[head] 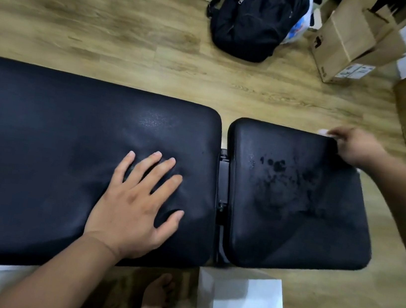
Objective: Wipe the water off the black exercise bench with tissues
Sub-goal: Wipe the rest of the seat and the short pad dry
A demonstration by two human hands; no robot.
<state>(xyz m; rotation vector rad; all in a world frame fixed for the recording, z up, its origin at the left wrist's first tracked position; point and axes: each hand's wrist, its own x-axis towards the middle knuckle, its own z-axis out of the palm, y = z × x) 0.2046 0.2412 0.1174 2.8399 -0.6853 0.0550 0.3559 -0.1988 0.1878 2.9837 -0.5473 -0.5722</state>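
The black exercise bench [41, 144] runs across the view in two pads, a long one on the left and a shorter seat pad [314, 242] on the right. Water drops and wet smears [279, 180] lie on the middle of the seat pad. My left hand [134, 207] rests flat on the long pad, fingers spread. At the seat pad's far right corner, my right hand [356, 148] pinches a small piece of white tissue [326, 132], mostly hidden by the fingers and blurred.
A black backpack [255, 17] lies on the wooden floor beyond the bench. Cardboard boxes [350, 41] stand at the back right and right edge. A white box [239, 294] sits on the floor at the bench's near side, beside my bare foot [158, 294].
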